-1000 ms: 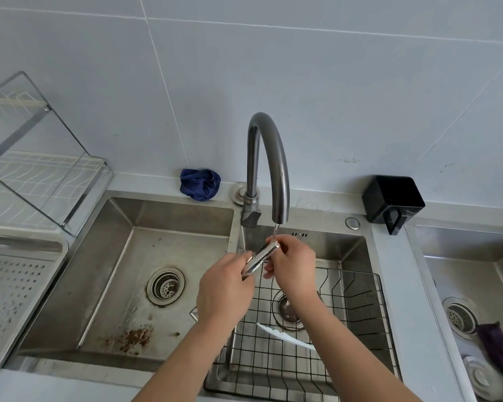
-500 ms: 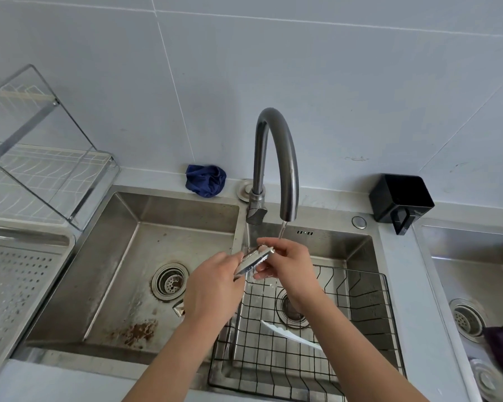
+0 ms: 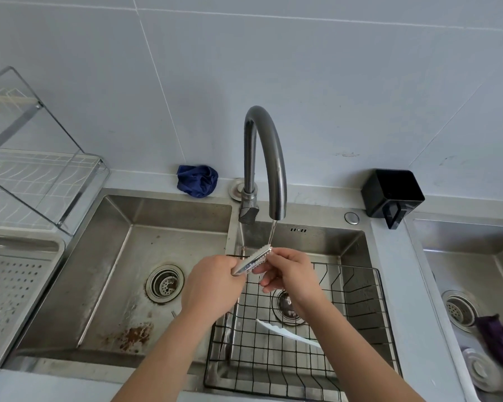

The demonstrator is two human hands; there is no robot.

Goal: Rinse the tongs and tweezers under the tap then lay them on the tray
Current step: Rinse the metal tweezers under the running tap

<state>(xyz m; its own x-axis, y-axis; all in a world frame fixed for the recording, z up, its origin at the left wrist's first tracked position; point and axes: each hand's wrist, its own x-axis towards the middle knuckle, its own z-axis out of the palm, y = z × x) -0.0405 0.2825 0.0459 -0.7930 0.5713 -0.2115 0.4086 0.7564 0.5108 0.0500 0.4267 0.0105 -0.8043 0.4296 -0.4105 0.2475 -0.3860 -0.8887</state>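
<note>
Steel tongs (image 3: 251,261) gripped between left hand (image 3: 212,285) and right hand (image 3: 291,275).

**Domestic-style kitchen, sink station**

Stainless double-basin sink (image 3: 122,227) set in a pale counter, grey tiled wall (image 3: 331,82) behind. Gooseneck tap (image 3: 269,158) at the divider, water running. Black wire basket (image 3: 357,309) sits in the right basin; rust stains near the left basin's drain (image 3: 164,283). Wire dish rack (image 3: 35,181) and perforated tray (image 3: 9,288) at left. Blue cloth (image 3: 197,180) and black holder (image 3: 391,195) on the far ledge. Second sink (image 3: 471,256) at far right.
</note>
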